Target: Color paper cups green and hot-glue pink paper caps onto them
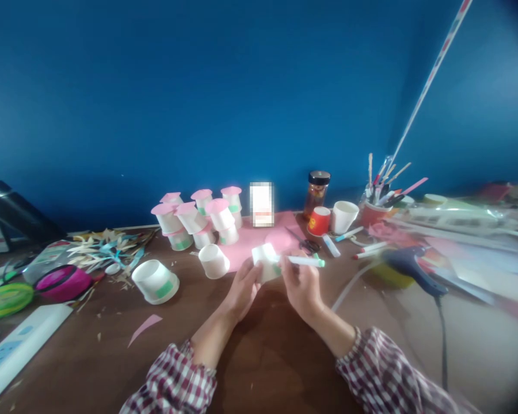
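Note:
My left hand [244,287] grips a white paper cup [266,261] with a green patch on its side, held low over the table. A white marker [301,261] with a green end lies in the closed fingers of my right hand [303,284], its other end turned toward the cup. Left of my hands, a white paper cup [213,261] stands near the edge of a pink paper sheet [242,247]. Farther left is another white cup [155,282] with a green patch. Behind them stand several stacked cups [193,218] topped with pink paper pieces.
Scissors [308,244], a red cup [319,221], a white cup [344,217] and a dark-lidded jar [317,194] stand behind my right hand. A glue gun [416,269] with a cord lies to the right. At left are a power strip [23,351] and a tape roll [63,283].

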Available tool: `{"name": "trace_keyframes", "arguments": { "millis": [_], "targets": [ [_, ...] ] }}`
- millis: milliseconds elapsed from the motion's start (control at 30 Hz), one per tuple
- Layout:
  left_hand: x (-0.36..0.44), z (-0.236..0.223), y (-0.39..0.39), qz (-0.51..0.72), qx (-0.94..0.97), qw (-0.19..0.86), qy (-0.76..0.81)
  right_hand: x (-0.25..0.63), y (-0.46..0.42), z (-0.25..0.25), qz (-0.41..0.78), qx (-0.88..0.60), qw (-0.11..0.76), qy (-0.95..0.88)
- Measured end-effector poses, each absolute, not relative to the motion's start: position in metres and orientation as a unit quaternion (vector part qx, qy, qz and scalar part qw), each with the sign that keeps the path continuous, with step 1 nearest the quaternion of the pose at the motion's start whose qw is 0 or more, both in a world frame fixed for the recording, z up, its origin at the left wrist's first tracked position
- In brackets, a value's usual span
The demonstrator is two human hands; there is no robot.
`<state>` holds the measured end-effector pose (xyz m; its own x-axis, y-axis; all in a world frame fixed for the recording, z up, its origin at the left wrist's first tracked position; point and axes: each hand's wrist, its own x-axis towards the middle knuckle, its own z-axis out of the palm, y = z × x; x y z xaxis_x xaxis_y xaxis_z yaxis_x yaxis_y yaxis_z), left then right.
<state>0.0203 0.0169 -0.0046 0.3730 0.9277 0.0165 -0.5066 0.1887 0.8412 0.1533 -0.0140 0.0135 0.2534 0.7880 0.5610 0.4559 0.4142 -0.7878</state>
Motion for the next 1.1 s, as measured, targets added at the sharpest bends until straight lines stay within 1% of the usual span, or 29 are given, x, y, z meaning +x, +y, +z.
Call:
{"name": "trace_keyframes", "arguments": {
  "millis": [333, 1100],
  "targets": [
    [0.0194, 0.0017, 0.0142, 0.488, 0.404, 0.727, 0.267, 0.1532, -0.0138, 0.0144, 0.129, -0.535, 0.585, -0.596],
    [0.0214, -0.0014, 0.0161, 0.499, 0.398, 0.724, 0.261, 0.1541, -0.0133, 0.0128, 0.103, -0.545, 0.573, -0.603]
  ]
}}
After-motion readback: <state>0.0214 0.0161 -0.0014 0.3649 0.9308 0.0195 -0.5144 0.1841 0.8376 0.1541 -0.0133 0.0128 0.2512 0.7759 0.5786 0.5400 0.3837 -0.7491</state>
